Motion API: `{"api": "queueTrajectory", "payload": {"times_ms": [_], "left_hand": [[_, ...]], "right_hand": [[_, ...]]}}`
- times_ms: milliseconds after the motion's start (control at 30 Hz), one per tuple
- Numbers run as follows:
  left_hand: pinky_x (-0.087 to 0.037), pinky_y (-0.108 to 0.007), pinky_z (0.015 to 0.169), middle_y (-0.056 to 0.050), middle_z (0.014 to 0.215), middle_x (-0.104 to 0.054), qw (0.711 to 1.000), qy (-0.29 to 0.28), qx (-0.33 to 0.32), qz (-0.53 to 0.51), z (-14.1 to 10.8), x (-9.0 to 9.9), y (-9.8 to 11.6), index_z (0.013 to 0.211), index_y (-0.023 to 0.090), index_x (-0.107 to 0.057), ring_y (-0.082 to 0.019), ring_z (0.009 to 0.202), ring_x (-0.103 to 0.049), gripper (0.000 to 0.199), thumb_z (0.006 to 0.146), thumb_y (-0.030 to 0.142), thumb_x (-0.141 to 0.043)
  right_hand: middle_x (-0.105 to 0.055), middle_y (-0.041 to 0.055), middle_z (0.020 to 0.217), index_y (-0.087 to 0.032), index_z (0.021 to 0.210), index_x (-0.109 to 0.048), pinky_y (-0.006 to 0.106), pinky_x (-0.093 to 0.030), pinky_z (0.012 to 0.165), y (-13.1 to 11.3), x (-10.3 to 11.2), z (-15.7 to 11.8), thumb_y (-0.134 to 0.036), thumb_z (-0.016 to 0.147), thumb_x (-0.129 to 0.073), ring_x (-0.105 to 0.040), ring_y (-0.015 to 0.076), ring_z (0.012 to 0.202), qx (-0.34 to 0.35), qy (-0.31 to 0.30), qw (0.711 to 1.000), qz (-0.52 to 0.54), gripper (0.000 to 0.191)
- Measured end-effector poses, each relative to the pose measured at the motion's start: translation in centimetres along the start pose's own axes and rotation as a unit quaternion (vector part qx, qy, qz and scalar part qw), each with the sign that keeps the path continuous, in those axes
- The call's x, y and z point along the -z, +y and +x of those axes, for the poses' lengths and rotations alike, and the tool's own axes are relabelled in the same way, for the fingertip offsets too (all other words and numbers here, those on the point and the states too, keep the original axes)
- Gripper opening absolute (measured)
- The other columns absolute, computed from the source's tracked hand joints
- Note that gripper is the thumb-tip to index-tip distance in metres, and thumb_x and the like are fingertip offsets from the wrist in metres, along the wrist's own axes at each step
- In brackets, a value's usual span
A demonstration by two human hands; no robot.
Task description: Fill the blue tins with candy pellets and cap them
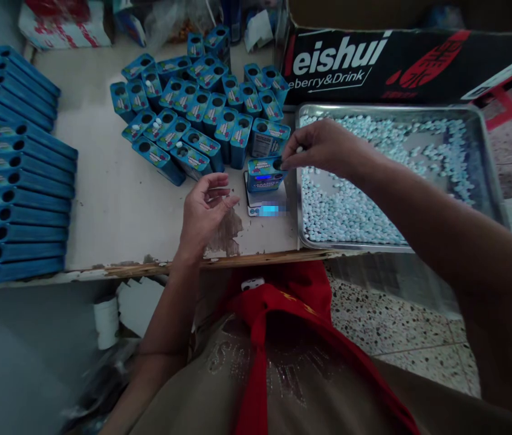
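A blue box (265, 174) with a round hole in its top stands on a small digital scale (253, 202) with a lit display. My right hand (312, 145) is over the right end of this box, its fingers pinched together close to the hole. A small white candy (300, 149) shows at those fingers; anything else they hold is hidden. To the left of the scale, my left hand (210, 205) hovers with fingers apart and nothing in it. A metal tray (301, 232) at the right carries many pale blue and white candies (346, 214).
Several blue boxes (199, 106) stand in a cluster behind the scale, some with candies on top. Further blue boxes (24, 211) form rows at the left. A black carton (350, 66) stands behind the tray. The table's worn front edge (124, 270) runs before me.
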State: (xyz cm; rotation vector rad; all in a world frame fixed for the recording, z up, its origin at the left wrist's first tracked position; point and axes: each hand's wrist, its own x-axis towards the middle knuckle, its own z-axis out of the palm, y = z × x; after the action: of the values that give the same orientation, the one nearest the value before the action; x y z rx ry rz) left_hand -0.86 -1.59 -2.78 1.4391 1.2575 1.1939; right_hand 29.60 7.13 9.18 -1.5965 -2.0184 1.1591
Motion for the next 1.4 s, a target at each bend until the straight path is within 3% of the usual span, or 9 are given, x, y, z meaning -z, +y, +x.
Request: {"api": "queueTrajectory", "payload": {"times_ms": [167, 367, 467, 567, 700, 867, 1000, 1200, 1400], "left_hand": [[-0.073, -0.045, 0.105, -0.01, 0.13, -0.082, 1.0, 0.011, 0.01, -0.008, -0.2, 0.8, 0.0, 0.132, 0.027, -0.077, -0.027, 0.114, -0.082, 0.053, 0.087, 0.041, -0.1], [-0.073, -0.046, 0.105, -0.009, 0.131, -0.082, 1.0, 0.002, 0.019, -0.01, -0.4, 1.1, -0.2, 0.133, 0.027, -0.078, -0.026, 0.114, -0.082, 0.052, 0.087, 0.037, -0.099], [-0.073, -0.048, 0.108, -0.009, 0.13, -0.081, 1.0, -0.01, 0.022, -0.013, -0.3, 0.2, -0.4, 0.133, 0.027, -0.077, -0.027, 0.115, -0.082, 0.05, 0.088, 0.034, -0.097], [-0.074, -0.05, 0.108, -0.01, 0.13, -0.081, 0.999, -0.027, 0.021, -0.025, 0.1, -0.8, -0.5, 0.134, 0.026, -0.076, -0.028, 0.116, -0.083, 0.053, 0.088, 0.036, -0.099], [-0.074, -0.049, 0.107, -0.01, 0.138, -0.079, 0.999, -0.03, 0.022, -0.011, 0.4, -1.1, -0.1, 0.137, 0.027, -0.074, -0.029, 0.119, -0.084, 0.055, 0.089, 0.036, -0.097], [-0.074, -0.046, 0.108, -0.009, 0.138, -0.079, 0.999, -0.001, 0.034, 0.013, 0.3, 0.3, -0.2, 0.136, 0.027, -0.076, -0.026, 0.117, -0.084, 0.053, 0.086, 0.033, -0.094], [-0.075, -0.044, 0.103, -0.01, 0.136, -0.08, 0.999, 0.009, 0.033, 0.007, 0.2, 0.7, -0.9, 0.135, 0.027, -0.077, -0.025, 0.114, -0.084, 0.052, 0.087, 0.034, -0.094], [-0.074, -0.043, 0.102, -0.009, 0.138, -0.08, 0.999, 0.007, 0.037, 0.008, 0.2, 0.6, -1.0, 0.136, 0.027, -0.077, -0.024, 0.114, -0.083, 0.05, 0.089, 0.033, -0.093], [-0.075, -0.042, 0.1, -0.009, 0.14, -0.08, 0.999, 0.005, 0.042, 0.001, 0.0, 0.6, -0.9, 0.135, 0.027, -0.078, -0.024, 0.113, -0.083, 0.049, 0.087, 0.03, -0.093]], "right_hand": [[-0.074, 0.0029, 0.078, -0.025, 0.103, -0.086, 0.039, -0.061, 0.076, -0.4, 0.1, 1.2, -0.035, 0.087, -0.109, -0.069, 0.0256, 0.087, -0.012, 0.026, 0.998, 0.057, 0.03], [-0.081, 0.003, 0.084, -0.018, 0.089, -0.081, 0.028, -0.06, 0.08, 2.3, 3.2, -1.1, 0.006, 0.088, -0.088, -0.071, 0.0139, 0.081, -0.122, 0.019, 0.976, 0.179, 0.025], [-0.081, 0.0038, 0.082, -0.015, 0.088, -0.081, 0.03, -0.061, 0.085, 3.5, 4.0, -2.5, 0.006, 0.092, -0.084, -0.074, 0.0137, 0.082, -0.162, 0.013, 0.973, 0.161, 0.022], [-0.08, 0.0044, 0.08, -0.015, 0.093, -0.083, 0.032, -0.062, 0.083, 3.4, 4.0, -2.5, -0.008, 0.096, -0.093, -0.075, 0.0155, 0.079, -0.135, -0.02, 0.983, 0.121, 0.012], [-0.07, -0.0006, 0.072, -0.019, 0.09, -0.084, 0.03, -0.057, 0.071, 1.0, 3.7, -0.7, -0.025, 0.088, -0.107, -0.071, 0.0165, 0.074, -0.038, -0.057, 0.998, 0.003, 0.024], [-0.07, -0.0002, 0.073, -0.022, 0.087, -0.084, 0.033, -0.051, 0.074, -2.7, 3.0, 1.1, -0.024, 0.088, -0.105, -0.069, 0.0193, 0.081, 0.053, -0.079, 0.987, -0.131, 0.021], [-0.073, 0.0013, 0.08, -0.021, 0.091, -0.086, 0.037, -0.049, 0.079, -4.4, 1.7, 0.9, -0.017, 0.088, -0.099, -0.069, 0.0216, 0.086, 0.035, -0.044, 0.979, -0.198, 0.014], [-0.079, 0.0056, 0.09, -0.025, 0.093, -0.087, 0.039, -0.057, 0.082, -3.3, 0.5, 0.5, -0.022, 0.084, -0.102, -0.077, 0.0322, 0.104, 0.083, -0.01, 0.977, -0.196, 0.017], [-0.082, 0.0072, 0.093, -0.027, 0.098, -0.09, 0.041, -0.063, 0.083, -2.2, -0.2, 0.8, -0.024, 0.08, -0.1, -0.078, 0.0337, 0.105, 0.099, 0.009, 0.985, -0.142, 0.022]]}}
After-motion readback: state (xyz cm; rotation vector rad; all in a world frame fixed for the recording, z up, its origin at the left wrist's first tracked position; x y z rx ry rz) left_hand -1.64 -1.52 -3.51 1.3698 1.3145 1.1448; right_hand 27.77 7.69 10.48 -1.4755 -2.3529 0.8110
